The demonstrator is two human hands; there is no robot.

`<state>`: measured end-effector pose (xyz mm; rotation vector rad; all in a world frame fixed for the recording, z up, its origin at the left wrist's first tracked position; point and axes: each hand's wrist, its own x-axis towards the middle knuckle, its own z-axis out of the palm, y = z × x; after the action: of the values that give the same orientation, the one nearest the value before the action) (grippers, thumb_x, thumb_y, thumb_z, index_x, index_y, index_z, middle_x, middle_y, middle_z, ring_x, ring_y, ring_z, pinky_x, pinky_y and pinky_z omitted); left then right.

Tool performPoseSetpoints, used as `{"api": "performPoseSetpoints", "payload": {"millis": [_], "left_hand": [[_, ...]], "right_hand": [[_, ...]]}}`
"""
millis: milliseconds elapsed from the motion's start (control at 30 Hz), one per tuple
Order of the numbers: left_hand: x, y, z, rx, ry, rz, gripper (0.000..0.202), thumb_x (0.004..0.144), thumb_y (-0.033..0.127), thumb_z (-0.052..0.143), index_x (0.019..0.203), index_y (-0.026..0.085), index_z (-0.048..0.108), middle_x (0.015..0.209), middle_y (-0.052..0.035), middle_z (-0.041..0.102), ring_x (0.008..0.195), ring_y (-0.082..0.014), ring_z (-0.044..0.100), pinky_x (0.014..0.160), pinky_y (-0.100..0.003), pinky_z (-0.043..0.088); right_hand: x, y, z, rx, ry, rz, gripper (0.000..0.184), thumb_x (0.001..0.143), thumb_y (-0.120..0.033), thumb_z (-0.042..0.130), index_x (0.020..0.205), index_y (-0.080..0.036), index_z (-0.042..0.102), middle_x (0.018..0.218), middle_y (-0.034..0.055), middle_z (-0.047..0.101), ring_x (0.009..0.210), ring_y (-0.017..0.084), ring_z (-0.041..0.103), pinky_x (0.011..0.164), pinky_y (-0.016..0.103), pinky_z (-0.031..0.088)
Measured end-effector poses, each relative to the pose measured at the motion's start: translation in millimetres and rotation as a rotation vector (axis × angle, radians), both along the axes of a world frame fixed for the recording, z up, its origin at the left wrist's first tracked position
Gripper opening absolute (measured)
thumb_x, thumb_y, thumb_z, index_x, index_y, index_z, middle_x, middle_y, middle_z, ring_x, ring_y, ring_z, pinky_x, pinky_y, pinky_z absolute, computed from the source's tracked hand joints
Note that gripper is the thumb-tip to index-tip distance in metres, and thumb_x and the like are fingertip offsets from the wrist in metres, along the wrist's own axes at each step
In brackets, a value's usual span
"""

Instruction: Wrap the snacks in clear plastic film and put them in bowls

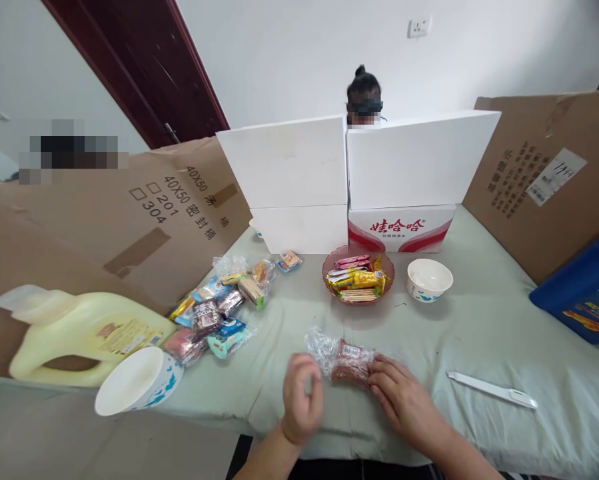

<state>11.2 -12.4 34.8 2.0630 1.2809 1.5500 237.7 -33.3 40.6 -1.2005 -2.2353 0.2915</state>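
Right hand on a wrapped reddish-brown snack, left hand beside it

The reddish-brown block-shaped snack in clear crinkled plastic (350, 363) lies on the pale green cloth (284, 313), directly nearer the person than the landmark, a rose-tinted glass bowl (331, 288) of yellow and pink packets (356, 275). The right hand (402, 395) lays its fingers side by side on the snack's right end; whether they clamp it, I cannot tell. The left hand (302, 397), blurred, curls its fingers by the loose wrapper end; its fingertips are hidden, so I cannot tell whether they pinch anything. Right of the landmark stands a white paper bowl with blue print (430, 281); left of it lies a heap of colourful plastic snack packets (219, 308).
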Motion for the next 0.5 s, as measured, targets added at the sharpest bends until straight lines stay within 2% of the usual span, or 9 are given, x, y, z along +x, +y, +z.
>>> {"api": "performPoseSetpoints", "payload": {"millis": [67, 100, 133, 167, 267, 333, 367, 433, 500], "left_hand": [[7, -8, 8.3, -0.018, 0.306, -0.393, 0.019, 0.089, 0.019, 0.044, 0.099, 0.023, 0.060, 0.086, -0.0067, 0.065, 0.081, -0.0198, 0.063, 0.077, -0.035, 0.052], [10, -7, 10.4, -0.057, 0.428, -0.492, 0.024, 0.090, 0.019, 0.043, 0.104, 0.023, 0.062, 0.092, -0.0082, 0.067, 0.086, -0.0210, 0.064, 0.081, -0.037, 0.052], [13, -5, 10.7, -0.096, 0.518, -0.490, 0.028, 0.090, 0.021, 0.042, 0.110, 0.022, 0.062, 0.102, -0.0102, 0.067, 0.095, -0.0230, 0.064, 0.087, -0.040, 0.051], [14, 1, 9.3, -0.129, 0.578, -0.402, 0.030, 0.091, 0.023, 0.043, 0.115, 0.021, 0.062, 0.113, -0.0123, 0.065, 0.105, -0.0261, 0.061, 0.093, -0.045, 0.049], [8, 25, -0.5, -0.233, 0.669, 0.025, 0.034, 0.091, 0.030, 0.048, 0.119, 0.017, 0.062, 0.135, -0.0177, 0.053, 0.129, -0.0394, 0.043, 0.100, -0.063, 0.038], [0, 37, -5.4, -0.265, 0.686, 0.155, 0.035, 0.091, 0.030, 0.048, 0.121, 0.015, 0.061, 0.139, -0.0184, 0.050, 0.134, -0.0419, 0.035, 0.101, -0.066, 0.034], [-3, 41, -6.2, -0.256, 0.688, 0.130, 0.036, 0.092, 0.027, 0.047, 0.123, 0.016, 0.059, 0.140, -0.0173, 0.049, 0.136, -0.0395, 0.034, 0.103, -0.064, 0.034], [-4, 43, -5.0, -0.214, 0.692, -0.030, 0.042, 0.092, 0.019, 0.043, 0.133, 0.019, 0.051, 0.142, -0.0133, 0.049, 0.138, -0.0312, 0.034, 0.107, -0.055, 0.034], [-1, 43, -2.2, -0.187, 0.708, -0.182, 0.054, 0.089, 0.010, 0.040, 0.141, 0.022, 0.041, 0.143, -0.0102, 0.048, 0.138, -0.0255, 0.035, 0.110, -0.050, 0.033]], "right_hand": [[-1, 14, -11.2, 0.005, -0.024, -0.040, 0.035, 0.093, -0.014, 0.040, 0.121, -0.022, 0.059, 0.126, 0.0085, 0.061, 0.124, 0.021, 0.051, 0.101, 0.040, 0.046], [-1, 22, -17.4, -0.001, -0.039, -0.092, 0.039, 0.092, -0.012, 0.040, 0.126, -0.020, 0.056, 0.130, 0.0107, 0.058, 0.124, 0.022, 0.051, 0.099, 0.041, 0.047], [0, 29, -23.1, -0.012, -0.059, -0.147, 0.042, 0.090, -0.010, 0.039, 0.129, -0.018, 0.056, 0.132, 0.0127, 0.057, 0.121, 0.023, 0.053, 0.098, 0.041, 0.047], [1, 35, -27.8, -0.028, -0.085, -0.193, 0.043, 0.089, -0.008, 0.039, 0.128, -0.017, 0.057, 0.132, 0.0140, 0.057, 0.118, 0.023, 0.055, 0.097, 0.042, 0.048], [5, 45, -34.0, -0.064, -0.172, -0.254, 0.038, 0.090, -0.010, 0.040, 0.120, -0.016, 0.063, 0.130, 0.0141, 0.059, 0.115, 0.025, 0.056, 0.096, 0.044, 0.046], [5, 45, -32.7, -0.062, -0.190, -0.274, 0.033, 0.092, -0.016, 0.042, 0.117, -0.017, 0.064, 0.130, 0.0124, 0.059, 0.118, 0.026, 0.053, 0.098, 0.046, 0.044], [5, 44, -31.0, -0.056, -0.185, -0.286, 0.031, 0.093, -0.021, 0.043, 0.116, -0.018, 0.064, 0.130, 0.0118, 0.059, 0.120, 0.027, 0.051, 0.098, 0.047, 0.042], [3, 42, -25.8, -0.049, -0.157, -0.291, 0.024, 0.093, -0.026, 0.047, 0.107, -0.018, 0.065, 0.126, 0.0107, 0.061, 0.123, 0.029, 0.049, 0.098, 0.048, 0.041], [0, 41, -18.0, -0.050, -0.118, -0.268, 0.015, 0.091, -0.023, 0.049, 0.094, -0.019, 0.063, 0.116, 0.0097, 0.065, 0.117, 0.028, 0.053, 0.096, 0.046, 0.041]]}}
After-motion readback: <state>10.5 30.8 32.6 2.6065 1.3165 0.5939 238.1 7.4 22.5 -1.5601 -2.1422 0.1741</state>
